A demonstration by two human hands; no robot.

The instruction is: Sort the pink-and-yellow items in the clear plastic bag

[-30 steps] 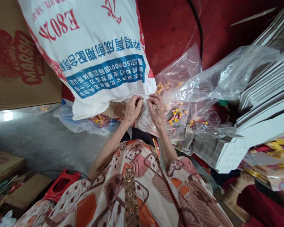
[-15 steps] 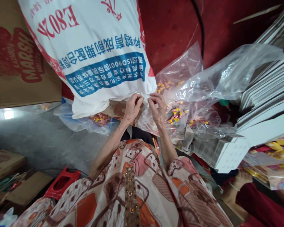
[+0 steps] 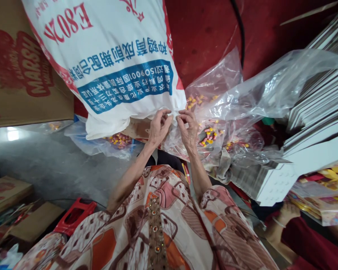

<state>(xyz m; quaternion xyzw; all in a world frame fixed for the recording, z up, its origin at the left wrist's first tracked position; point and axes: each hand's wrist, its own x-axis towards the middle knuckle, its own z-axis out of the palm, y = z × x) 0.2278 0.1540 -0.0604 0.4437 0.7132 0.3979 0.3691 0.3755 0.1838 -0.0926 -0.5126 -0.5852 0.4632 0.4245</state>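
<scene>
A full white woven sack (image 3: 124, 37) with red and blue printing lies in front of me, its lower edge towards my body. At that edge's right corner, my left hand (image 3: 159, 127) is closed, thumb and forefinger pinching the white material. Just to its right, my right hand (image 3: 188, 129) pinches the same corner, fingers curled and a small gap between the hands. Exactly what part lies between the fingertips is too small to make out. Beside my right hand is a clear plastic bag (image 3: 233, 93) with small pink-and-yellow pieces (image 3: 208, 137).
A cardboard box (image 3: 14, 108) stands at the left. Another plastic bag (image 3: 87, 140) with pink-and-yellow pieces lies below the sack. Stacked white card sheets (image 3: 321, 146) stand at the right. A red stool (image 3: 76, 215) is lower left. Another person's foot (image 3: 288, 212) shows lower right.
My left thumb and forefinger have shifted slightly at the sack's corner. My right hand stays almost still, and the sack has barely moved.
</scene>
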